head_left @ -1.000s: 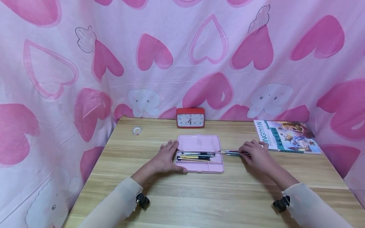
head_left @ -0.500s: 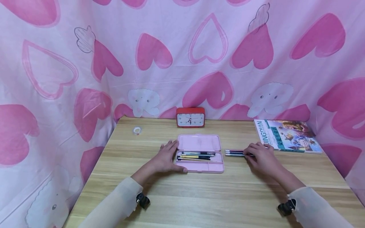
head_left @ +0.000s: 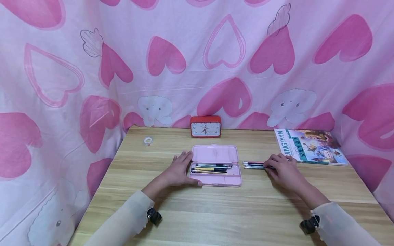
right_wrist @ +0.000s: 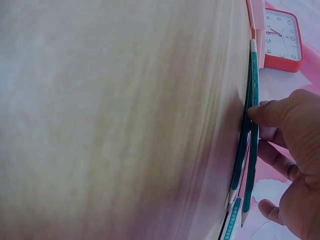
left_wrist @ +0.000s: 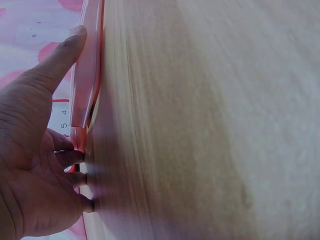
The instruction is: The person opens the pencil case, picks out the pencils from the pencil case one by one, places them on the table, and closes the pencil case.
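My left hand is spread at the left end of an open pink pencil case, the thumb along its front edge and the fingers by the raised lid. In the left wrist view the straight thumb touches the case's side, and fingertips reach down by the tabletop. Several pens and pencils lie in the back compartment. Right of the case, my right hand pinches pencils lying side by side. A green pencil shows under the thumb in the right wrist view, another below it.
A red alarm clock stands behind the case. At the back left lies a small tape roll. A magazine is just beyond my right hand. A pink heart-print curtain hangs behind the wooden table.
My right hand has moved slightly right with the pencils, whose ends now sit apart from the case instead of near its edge. The left hand and the case have stayed put.
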{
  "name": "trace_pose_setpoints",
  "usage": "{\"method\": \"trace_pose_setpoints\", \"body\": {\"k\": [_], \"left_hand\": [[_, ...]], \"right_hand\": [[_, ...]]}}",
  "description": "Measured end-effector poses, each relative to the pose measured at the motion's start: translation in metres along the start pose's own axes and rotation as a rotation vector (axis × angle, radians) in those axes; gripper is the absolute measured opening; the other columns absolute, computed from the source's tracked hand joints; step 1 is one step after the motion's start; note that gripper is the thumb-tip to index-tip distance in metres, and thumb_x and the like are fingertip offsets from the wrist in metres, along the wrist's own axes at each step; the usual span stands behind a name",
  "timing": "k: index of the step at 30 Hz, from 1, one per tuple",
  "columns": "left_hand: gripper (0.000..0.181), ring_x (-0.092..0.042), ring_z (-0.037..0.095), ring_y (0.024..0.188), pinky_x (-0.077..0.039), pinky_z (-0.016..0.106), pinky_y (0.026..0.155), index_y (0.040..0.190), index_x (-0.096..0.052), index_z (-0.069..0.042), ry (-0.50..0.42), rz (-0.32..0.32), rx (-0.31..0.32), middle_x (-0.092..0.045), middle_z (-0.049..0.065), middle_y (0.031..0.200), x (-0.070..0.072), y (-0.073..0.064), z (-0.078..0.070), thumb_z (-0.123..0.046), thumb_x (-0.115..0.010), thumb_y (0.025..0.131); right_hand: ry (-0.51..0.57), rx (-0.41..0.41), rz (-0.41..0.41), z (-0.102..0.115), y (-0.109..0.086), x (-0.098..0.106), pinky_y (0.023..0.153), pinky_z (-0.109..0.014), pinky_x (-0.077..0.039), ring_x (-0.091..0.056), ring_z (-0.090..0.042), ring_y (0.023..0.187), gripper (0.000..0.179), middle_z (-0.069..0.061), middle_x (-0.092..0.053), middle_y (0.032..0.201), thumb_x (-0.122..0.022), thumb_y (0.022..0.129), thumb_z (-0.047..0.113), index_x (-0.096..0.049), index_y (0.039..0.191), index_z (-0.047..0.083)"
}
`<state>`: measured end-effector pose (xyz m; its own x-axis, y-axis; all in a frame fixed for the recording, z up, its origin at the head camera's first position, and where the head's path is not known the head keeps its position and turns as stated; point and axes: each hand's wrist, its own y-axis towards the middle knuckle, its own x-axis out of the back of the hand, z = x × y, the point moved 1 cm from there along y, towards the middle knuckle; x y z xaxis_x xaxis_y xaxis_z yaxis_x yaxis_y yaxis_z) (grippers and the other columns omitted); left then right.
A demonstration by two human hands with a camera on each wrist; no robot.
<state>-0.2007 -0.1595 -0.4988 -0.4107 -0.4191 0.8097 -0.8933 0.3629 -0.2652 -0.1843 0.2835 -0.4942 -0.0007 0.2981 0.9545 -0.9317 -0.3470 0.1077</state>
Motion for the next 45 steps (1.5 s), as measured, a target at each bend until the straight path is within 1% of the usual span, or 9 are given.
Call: {"method": "trace_pose_setpoints", "body": {"k": [6, 9, 16, 23, 29, 37, 41, 45], "left_hand": [[0.142, -0.002, 0.03, 0.177, -0.001, 0.056, 0.144, 0.179, -0.017, -0.017, 0.007, -0.001, 0.001, -0.016, 0.007, 0.188, 0.0, 0.0003, 0.0001, -0.077, -0.091, 0.074], [0.142, -0.001, 0.03, 0.177, -0.001, 0.056, 0.144, 0.179, -0.016, -0.017, 0.01, 0.002, 0.004, -0.015, 0.007, 0.188, -0.0001, 0.0002, 0.0001, -0.078, -0.09, 0.074], [0.142, -0.001, 0.03, 0.177, 0.0, 0.055, 0.143, 0.179, -0.017, -0.017, 0.002, 0.004, 0.002, -0.015, 0.007, 0.188, 0.001, -0.0012, -0.0017, -0.077, -0.091, 0.074], [0.142, 0.0, 0.029, 0.177, 0.0, 0.055, 0.143, 0.179, -0.017, -0.018, -0.009, 0.002, 0.002, -0.014, 0.007, 0.188, 0.0007, 0.0006, -0.0001, -0.078, -0.09, 0.073], [0.142, 0.0, 0.028, 0.177, 0.001, 0.055, 0.143, 0.179, -0.017, -0.018, -0.017, 0.006, 0.001, -0.014, 0.005, 0.188, 0.0003, 0.0009, 0.0003, -0.077, -0.091, 0.073], [0.141, 0.0, 0.029, 0.177, 0.0, 0.056, 0.144, 0.179, -0.017, -0.018, -0.011, 0.003, 0.003, -0.015, 0.006, 0.188, -0.0002, 0.0002, 0.0003, -0.077, -0.091, 0.074], [0.142, -0.001, 0.029, 0.177, 0.0, 0.056, 0.144, 0.179, -0.018, -0.017, -0.01, 0.003, 0.005, -0.016, 0.006, 0.188, -0.0003, 0.0001, 0.0006, -0.077, -0.091, 0.074], [0.142, -0.001, 0.029, 0.177, -0.001, 0.056, 0.144, 0.179, -0.017, -0.017, -0.012, 0.002, 0.007, -0.014, 0.008, 0.188, -0.0005, 0.0003, 0.0007, -0.078, -0.091, 0.074]], "right_hand": [[-0.004, -0.009, 0.003, -0.0003, -0.0014, -0.0012, 0.109, -0.079, -0.036, -0.059, -0.033, 0.115, 0.018, -0.005, -0.073, 0.115, -0.086, 0.096, 0.011, -0.083, 0.112, 0.02], [-0.003, -0.005, -0.001, -0.0008, -0.0018, -0.0017, 0.108, -0.079, -0.036, -0.059, -0.033, 0.114, 0.019, -0.006, -0.072, 0.114, -0.086, 0.095, 0.011, -0.083, 0.112, 0.019], [-0.004, -0.003, -0.002, -0.0021, -0.0025, -0.0021, 0.105, -0.075, -0.038, -0.058, -0.032, 0.113, 0.019, -0.005, -0.071, 0.115, -0.086, 0.096, 0.011, -0.083, 0.113, 0.02], [0.005, -0.004, -0.003, -0.0025, -0.002, -0.001, 0.106, -0.077, -0.036, -0.057, -0.031, 0.111, 0.02, -0.005, -0.071, 0.114, -0.085, 0.096, 0.01, -0.083, 0.113, 0.02], [0.004, 0.002, -0.012, -0.0022, -0.0012, -0.0009, 0.105, -0.077, -0.037, -0.058, -0.032, 0.111, 0.022, -0.005, -0.071, 0.112, -0.086, 0.095, 0.008, -0.084, 0.112, 0.021], [0.003, 0.013, -0.017, -0.0016, -0.0005, -0.0015, 0.105, -0.077, -0.037, -0.058, -0.031, 0.11, 0.02, -0.004, -0.072, 0.113, -0.086, 0.096, 0.01, -0.083, 0.113, 0.021], [0.004, 0.022, -0.023, 0.0003, 0.0011, -0.0015, 0.102, -0.073, -0.039, -0.058, -0.03, 0.11, 0.02, -0.004, -0.072, 0.114, -0.085, 0.097, 0.012, -0.083, 0.114, 0.021], [0.014, 0.025, -0.026, 0.005, 0.0037, -0.0026, 0.103, -0.071, -0.039, -0.058, -0.03, 0.112, 0.02, -0.004, -0.072, 0.116, -0.085, 0.098, 0.015, -0.083, 0.118, 0.02]]}}
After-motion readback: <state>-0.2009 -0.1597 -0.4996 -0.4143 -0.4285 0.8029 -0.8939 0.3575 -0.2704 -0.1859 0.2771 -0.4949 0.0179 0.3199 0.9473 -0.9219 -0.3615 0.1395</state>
